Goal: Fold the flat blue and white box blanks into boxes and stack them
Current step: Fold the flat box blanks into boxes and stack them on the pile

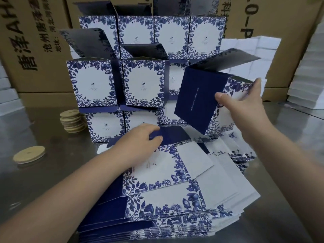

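Box blanks (175, 199), blue and white, lay fanned in a thick pile on the steel table (43, 181), right in front of the person. The left hand (140, 142) was out at the far edge of the top blank (157, 169), fingers curled over its navy flap (173, 137), pinching it. The right hand (243, 104) had a folded box (198, 100) up off the table and tilted, with the thumb pressed on the navy side panel, the fingers wrapped round the floral face, and the lid flap standing open at the top. Behind, the stacked boxes (91, 83) stood in tiers, lids open, backed against brown cartons (35, 41). Just left of that stack sat a small pile of round tan discs (72, 122), and a lone disc (29, 154) lay nearer the person. White blocks (306, 76) were piled at the right edge.
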Demonstrator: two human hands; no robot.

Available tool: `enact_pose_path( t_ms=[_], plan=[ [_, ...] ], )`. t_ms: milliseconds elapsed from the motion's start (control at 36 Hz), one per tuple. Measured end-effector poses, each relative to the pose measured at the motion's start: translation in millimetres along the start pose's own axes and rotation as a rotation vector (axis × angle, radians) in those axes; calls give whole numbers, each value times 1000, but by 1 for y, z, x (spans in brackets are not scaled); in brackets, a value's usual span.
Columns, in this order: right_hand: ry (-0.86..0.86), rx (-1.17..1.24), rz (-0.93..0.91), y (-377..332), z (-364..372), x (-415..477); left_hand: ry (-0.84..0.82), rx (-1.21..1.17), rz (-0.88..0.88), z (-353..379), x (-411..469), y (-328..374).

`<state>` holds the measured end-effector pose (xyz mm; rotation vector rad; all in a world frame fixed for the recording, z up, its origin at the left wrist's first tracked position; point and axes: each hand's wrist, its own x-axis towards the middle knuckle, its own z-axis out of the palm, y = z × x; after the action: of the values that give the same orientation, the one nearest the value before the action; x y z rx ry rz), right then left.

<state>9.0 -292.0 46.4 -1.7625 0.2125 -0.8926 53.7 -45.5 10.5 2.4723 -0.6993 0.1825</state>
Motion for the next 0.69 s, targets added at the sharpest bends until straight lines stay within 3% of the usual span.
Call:
enact_pose_path(
  t_ms=[83, 222, 306, 444, 694],
  plan=[
    [39, 3, -2, 0, 1, 0, 100, 169, 104, -7, 20, 10],
    [44, -3, -13, -1, 2, -2, 311, 748, 465, -9, 61, 13],
    [43, -5, -6, -3, 3, -4, 339, 1041, 490, -11, 84, 13],
    [33, -21, -4, -5, 2, -6, 239, 1276, 464, -16, 108, 13],
    [36, -36, 4, -5, 2, -7, 183, 1380, 385, -20, 121, 15]
  ],
)
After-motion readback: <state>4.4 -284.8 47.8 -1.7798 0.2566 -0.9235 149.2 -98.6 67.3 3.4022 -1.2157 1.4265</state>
